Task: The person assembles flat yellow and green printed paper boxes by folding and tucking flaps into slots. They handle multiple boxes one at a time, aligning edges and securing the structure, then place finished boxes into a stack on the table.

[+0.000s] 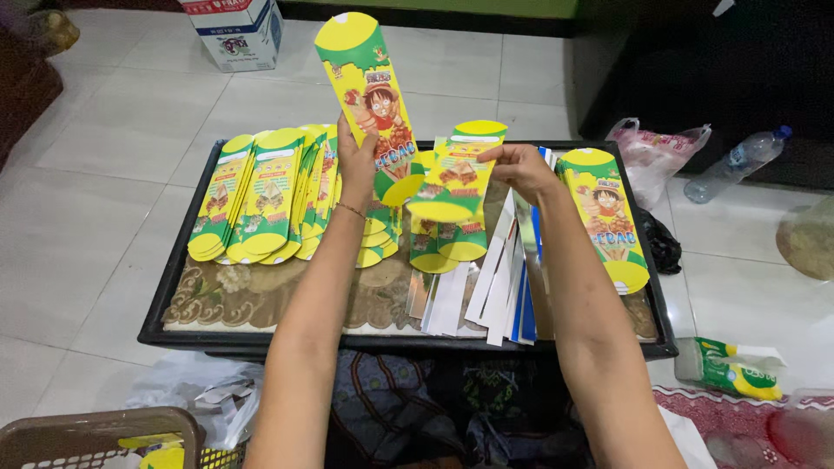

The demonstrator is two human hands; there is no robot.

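A brown basket point(95, 434) sits closest to the lens, beside crumpled plastic. Above a low black table point(174, 287), the left hand point(356, 165) grips a tall yellow-green sleeve point(369, 95) upright, while the right hand point(521, 165) pinches a shorter sleeve point(456, 174) just beside it. Stacked sleeves point(261, 195) lie fanned across the table at left.

**Tiled floor around a low black table**

Pale square floor tiles point(104, 130) with thin grey joints fill most of the room and catch soft, even light. A low black table point(178, 334) stands on them, its top patterned in brown and cream. A dark cabinet point(695, 61) rises at the upper right. A cardboard box point(234, 30) stands at the far edge, and a brown basket point(95, 434) sits at the lower left.
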